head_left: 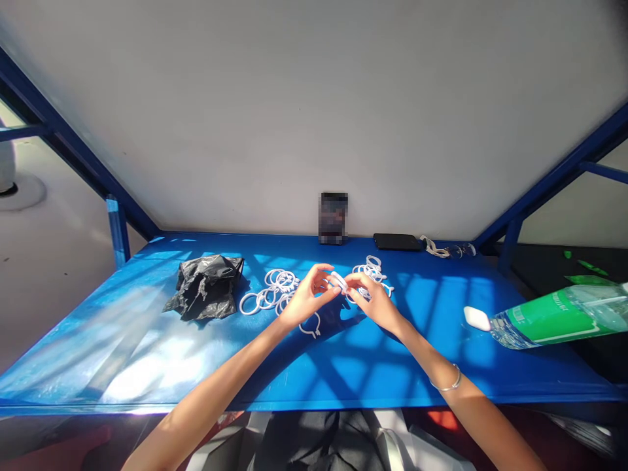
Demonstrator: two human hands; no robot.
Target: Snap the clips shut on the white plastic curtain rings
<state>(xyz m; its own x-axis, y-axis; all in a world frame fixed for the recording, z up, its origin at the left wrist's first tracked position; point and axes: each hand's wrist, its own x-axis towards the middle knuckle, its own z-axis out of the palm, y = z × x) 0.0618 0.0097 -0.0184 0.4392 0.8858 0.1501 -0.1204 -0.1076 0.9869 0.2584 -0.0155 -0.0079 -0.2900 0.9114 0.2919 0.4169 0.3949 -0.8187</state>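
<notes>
Both my hands meet over the middle of the blue table (147, 340). My left hand (307, 297) and my right hand (375, 301) pinch the same small white ring (339, 282) between their fingertips. A pile of white plastic rings (272, 291) lies just left of my left hand. A second, smaller pile of white rings (371, 269) lies behind my right hand. One loose white ring (310, 327) rests on the table under my left wrist. A thin bracelet (449, 383) circles my right wrist.
A crumpled black plastic bag (206, 286) sits to the left of the rings. At the back stand a small dark box (333, 218), a black phone (396, 242) and a cord (436, 248). A green-labelled plastic bottle (554, 318) lies at the right edge.
</notes>
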